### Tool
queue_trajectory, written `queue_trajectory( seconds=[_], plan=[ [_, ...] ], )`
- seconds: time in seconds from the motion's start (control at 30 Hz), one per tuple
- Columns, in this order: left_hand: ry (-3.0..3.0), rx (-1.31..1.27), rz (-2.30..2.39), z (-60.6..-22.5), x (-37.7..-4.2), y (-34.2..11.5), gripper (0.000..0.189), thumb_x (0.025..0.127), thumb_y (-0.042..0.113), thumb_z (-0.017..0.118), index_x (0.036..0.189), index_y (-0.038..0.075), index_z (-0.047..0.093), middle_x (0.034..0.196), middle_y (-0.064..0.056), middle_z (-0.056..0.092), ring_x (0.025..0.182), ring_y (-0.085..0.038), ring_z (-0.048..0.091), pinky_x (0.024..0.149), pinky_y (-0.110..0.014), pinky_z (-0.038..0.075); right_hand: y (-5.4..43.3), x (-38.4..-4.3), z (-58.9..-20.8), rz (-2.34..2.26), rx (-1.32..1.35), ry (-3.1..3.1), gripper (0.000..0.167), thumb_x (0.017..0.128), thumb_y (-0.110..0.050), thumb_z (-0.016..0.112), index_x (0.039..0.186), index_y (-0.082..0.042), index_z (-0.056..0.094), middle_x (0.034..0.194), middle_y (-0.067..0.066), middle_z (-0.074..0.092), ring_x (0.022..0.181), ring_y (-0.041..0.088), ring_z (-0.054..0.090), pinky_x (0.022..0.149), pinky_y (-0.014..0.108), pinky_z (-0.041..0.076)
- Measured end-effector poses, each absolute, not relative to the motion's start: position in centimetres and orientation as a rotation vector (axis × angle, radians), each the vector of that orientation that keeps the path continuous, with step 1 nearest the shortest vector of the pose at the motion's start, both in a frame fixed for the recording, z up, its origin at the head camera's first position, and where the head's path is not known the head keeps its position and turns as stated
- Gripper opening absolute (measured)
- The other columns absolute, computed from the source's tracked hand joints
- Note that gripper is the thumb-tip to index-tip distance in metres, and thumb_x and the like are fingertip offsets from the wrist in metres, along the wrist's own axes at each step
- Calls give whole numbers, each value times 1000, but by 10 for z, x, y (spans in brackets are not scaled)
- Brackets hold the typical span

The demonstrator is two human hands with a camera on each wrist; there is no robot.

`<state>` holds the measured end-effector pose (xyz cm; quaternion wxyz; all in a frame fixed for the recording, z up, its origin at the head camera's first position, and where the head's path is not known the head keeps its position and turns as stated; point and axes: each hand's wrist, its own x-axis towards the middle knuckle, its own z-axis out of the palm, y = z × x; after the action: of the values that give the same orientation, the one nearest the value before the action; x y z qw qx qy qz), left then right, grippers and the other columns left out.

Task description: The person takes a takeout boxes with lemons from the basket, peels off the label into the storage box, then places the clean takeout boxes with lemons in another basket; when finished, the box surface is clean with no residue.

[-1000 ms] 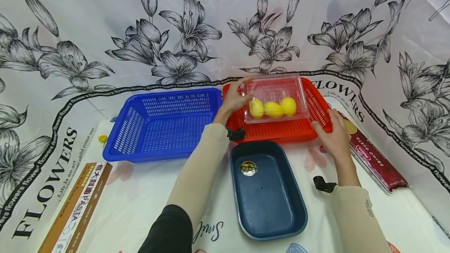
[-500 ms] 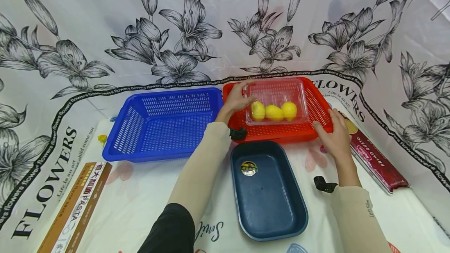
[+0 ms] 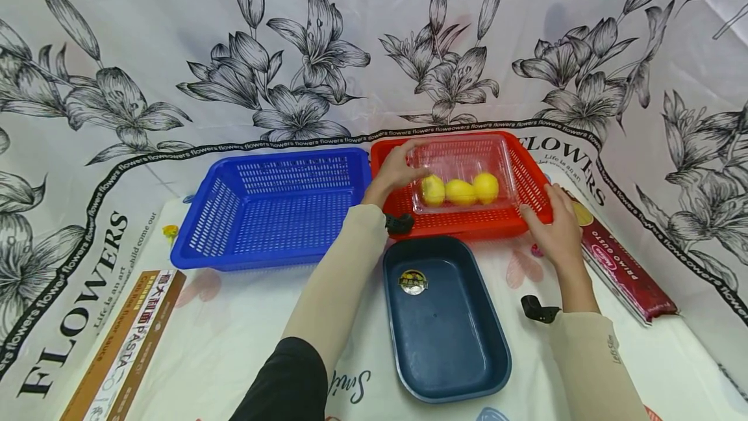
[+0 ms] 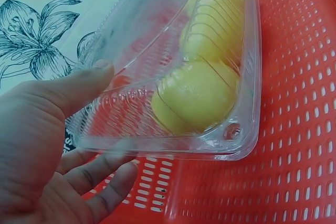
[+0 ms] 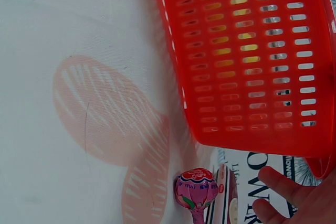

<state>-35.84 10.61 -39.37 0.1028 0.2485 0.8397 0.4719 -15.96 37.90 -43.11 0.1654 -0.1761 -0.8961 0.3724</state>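
My left hand (image 3: 397,173) holds the left end of a clear plastic clamshell box (image 3: 467,154). In the left wrist view its thumb lies on the box's top and the other fingers reach beneath. Inside the box, three lemons (image 3: 461,193) line up along the near side. The box is inside the rim of a red perforated basket (image 3: 461,222), slightly tilted in the left wrist view. At the basket's right end is my right hand (image 3: 558,231), its fingers spread and relaxed beside the rim. Only its fingertips show in the right wrist view, just below the basket corner.
A blue perforated basket (image 3: 274,226) stands left of the red one. A dark blue tray (image 3: 447,336) sits in front. A pasta box (image 3: 125,343) lies far left, a red packet (image 3: 625,262) at right. A wrapped lollipop (image 5: 196,188) lies near the red basket.
My left hand has moved the clamshell box of lemons slightly toward me and to the right, lower in the red basket. My right hand has stayed nearly still.
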Motion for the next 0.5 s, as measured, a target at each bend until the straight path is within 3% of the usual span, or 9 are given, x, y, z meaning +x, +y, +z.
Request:
queue_trajectory(
  seconds=[0.5],
  plan=[
    [2406, 717, 1329, -394, -358, 108, 68, 95, 24, 72, 155, 26, 41, 164, -6, 38, 151, -33, 36, 119, -56, 36, 380, -160, -433, 1054, -489, -2552, 74, 101, -42, 53, 163, -16, 24, 172, 12, 15, 154, 46, 20, 112, 79, 24]
  ],
)
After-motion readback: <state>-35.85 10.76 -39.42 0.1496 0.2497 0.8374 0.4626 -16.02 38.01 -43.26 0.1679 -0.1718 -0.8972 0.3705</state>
